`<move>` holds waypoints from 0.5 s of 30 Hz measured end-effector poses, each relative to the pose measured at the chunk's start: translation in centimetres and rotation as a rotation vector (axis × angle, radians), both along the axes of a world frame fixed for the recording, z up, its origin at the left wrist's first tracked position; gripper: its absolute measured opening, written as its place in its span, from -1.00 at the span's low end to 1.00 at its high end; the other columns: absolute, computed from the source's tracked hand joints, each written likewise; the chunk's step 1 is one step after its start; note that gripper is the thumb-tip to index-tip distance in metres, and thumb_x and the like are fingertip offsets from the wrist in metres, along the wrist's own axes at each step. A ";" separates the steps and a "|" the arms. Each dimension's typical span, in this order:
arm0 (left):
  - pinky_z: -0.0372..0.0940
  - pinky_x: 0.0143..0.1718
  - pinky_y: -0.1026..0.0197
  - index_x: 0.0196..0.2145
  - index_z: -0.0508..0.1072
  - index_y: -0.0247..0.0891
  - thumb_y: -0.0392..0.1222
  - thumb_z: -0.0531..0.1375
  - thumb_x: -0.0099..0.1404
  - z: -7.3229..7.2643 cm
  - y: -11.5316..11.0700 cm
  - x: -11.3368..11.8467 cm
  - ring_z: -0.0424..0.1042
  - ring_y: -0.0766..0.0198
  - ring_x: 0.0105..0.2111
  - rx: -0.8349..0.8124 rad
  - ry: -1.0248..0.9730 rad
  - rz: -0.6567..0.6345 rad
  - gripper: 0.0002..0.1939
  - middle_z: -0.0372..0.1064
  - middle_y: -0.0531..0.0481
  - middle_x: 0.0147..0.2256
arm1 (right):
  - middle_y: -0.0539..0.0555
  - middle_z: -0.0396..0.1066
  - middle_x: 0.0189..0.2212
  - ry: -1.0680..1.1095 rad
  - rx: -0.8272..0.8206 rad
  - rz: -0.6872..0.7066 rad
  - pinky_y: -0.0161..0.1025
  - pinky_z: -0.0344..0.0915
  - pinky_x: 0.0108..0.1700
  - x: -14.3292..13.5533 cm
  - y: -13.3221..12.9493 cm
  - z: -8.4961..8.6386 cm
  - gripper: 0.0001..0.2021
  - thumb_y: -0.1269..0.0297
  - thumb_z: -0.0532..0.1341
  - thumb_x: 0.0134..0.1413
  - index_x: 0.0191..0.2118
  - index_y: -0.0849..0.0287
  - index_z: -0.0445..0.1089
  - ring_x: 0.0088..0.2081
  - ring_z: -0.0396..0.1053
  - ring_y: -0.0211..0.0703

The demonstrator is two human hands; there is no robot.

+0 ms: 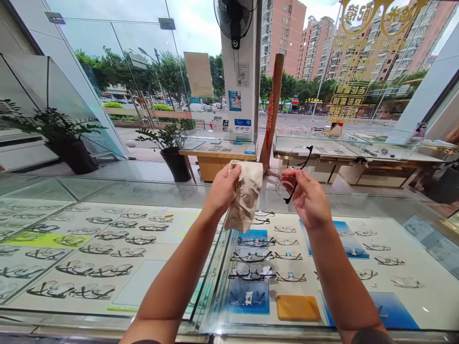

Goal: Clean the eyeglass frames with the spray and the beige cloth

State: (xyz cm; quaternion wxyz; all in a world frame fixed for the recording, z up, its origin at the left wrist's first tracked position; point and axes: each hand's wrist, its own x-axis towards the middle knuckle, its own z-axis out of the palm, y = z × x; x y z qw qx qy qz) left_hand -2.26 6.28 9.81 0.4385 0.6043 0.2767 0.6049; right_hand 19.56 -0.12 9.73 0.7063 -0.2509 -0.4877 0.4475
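Note:
My left hand (221,189) is raised above a glass display counter (150,193) and grips a beige cleaning cloth (245,198) that hangs down from my fingers. My right hand (309,198) holds a pair of black-rimmed glasses (293,174) by the frame, one temple arm sticking up and to the right. The cloth and the glasses are a short way apart at chest height.
Under the counter glass lie several rows of eyeglass frames (96,248), blue trays (248,296) and an orange pad (297,308). Beyond stand potted plants (172,143), a second glass counter (315,145), a wall fan (233,19) and shop windows facing a street.

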 end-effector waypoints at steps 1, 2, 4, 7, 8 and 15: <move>0.31 -0.27 0.24 -0.24 0.46 -0.21 0.20 0.24 0.41 0.2 0.1 -0.6 0.44 0.24 -0.34 0.048 0.118 0.046 -0.62 0.48 0.03 -0.35 | 0.02 0.63 -0.11 -0.014 0.008 0.013 -0.15 0.43 0.07 0.1 0.0 0.0 -0.77 -0.05 0.45 0.18 -0.24 -0.03 0.67 -0.09 0.49 -0.14; 0.27 -0.29 0.24 -0.28 0.42 -0.20 0.16 0.20 0.44 0.4 0.1 -1.3 0.39 0.25 -0.35 0.102 0.257 0.097 -0.64 0.45 0.04 -0.36 | 0.02 0.63 -0.12 -0.033 0.018 0.024 -0.14 0.42 0.08 0.1 0.0 -0.1 -0.78 -0.04 0.43 0.20 -0.25 -0.02 0.67 -0.08 0.49 -0.14; 0.19 -0.30 0.22 -0.34 0.34 -0.19 0.07 0.14 0.48 0.9 0.1 -2.6 0.33 0.24 -0.36 0.189 0.560 0.200 -0.68 0.40 0.05 -0.38 | 0.02 0.64 -0.16 -0.093 0.035 0.045 -0.13 0.40 0.10 0.3 0.0 -0.1 -0.78 -0.03 0.40 0.25 -0.27 -0.02 0.66 -0.07 0.49 -0.13; 0.12 -0.31 0.18 -0.35 0.31 -0.17 -0.04 0.09 0.49 1.5 0.1 -4.3 0.35 0.18 -0.34 0.192 0.953 0.303 -0.74 0.43 0.02 -0.35 | 0.03 0.63 -0.18 -0.210 0.040 0.063 -0.10 0.37 0.14 0.6 -0.1 0.0 -0.76 -0.03 0.38 0.29 -0.27 -0.02 0.66 -0.07 0.48 -0.11; 0.11 -0.32 0.17 -0.35 0.32 -0.17 -0.06 0.08 0.48 1.6 0.2 -4.8 0.37 0.16 -0.33 0.169 1.055 0.327 -0.76 0.46 0.00 -0.34 | 0.03 0.63 -0.19 -0.240 0.040 0.066 -0.08 0.36 0.15 0.7 -0.1 0.1 -0.76 -0.04 0.38 0.28 -0.27 -0.02 0.66 -0.06 0.48 -0.10; 0.20 -0.32 0.08 -0.47 0.50 -0.18 -0.11 0.26 0.24 -0.1 2.3 -7.7 0.47 0.02 -0.38 -0.154 1.472 0.409 -0.83 0.56 -0.15 -0.38 | 0.05 0.60 -0.20 -0.316 0.031 0.084 0.00 0.32 0.18 0.9 -0.6 0.5 -0.75 -0.06 0.38 0.26 -0.30 -0.03 0.64 -0.04 0.46 -0.02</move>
